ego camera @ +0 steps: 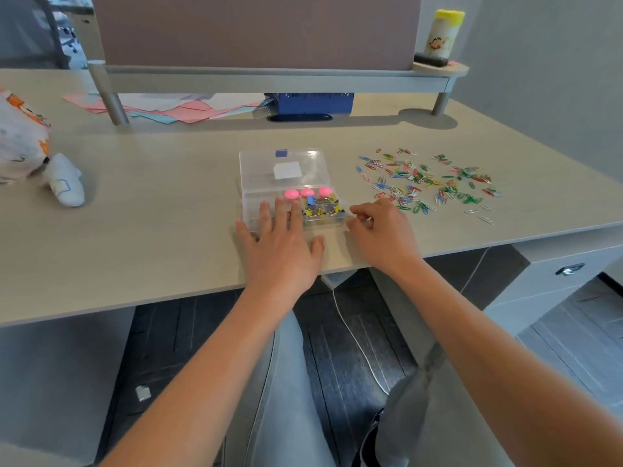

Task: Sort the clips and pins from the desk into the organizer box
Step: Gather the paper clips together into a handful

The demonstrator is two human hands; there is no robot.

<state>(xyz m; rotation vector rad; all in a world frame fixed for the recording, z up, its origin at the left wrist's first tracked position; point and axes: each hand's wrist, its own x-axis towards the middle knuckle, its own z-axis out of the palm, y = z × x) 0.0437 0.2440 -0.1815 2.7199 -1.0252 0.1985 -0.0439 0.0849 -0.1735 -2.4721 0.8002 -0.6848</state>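
Box (251, 170) – clear glossy plastic. Desk (151, 197) – matt, pale wood-look laminate. Clips (426, 182) near right edge – coloured coated wire, some bare metal.

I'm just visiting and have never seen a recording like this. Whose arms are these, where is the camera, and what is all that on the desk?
There is no robot here: a person wears a wide-angle camera on the head, so you look down along their own two arms. The left hand lies with straight, spread fingers on the clear organizer box, whose lid is open. Inside sit pink pins and yellow and blue binder clips. The right hand rests beside the box with fingers curled; whether it pinches anything is too small to tell. To the right, coloured paper clips lie scattered on the desk, waiting to be sorted.
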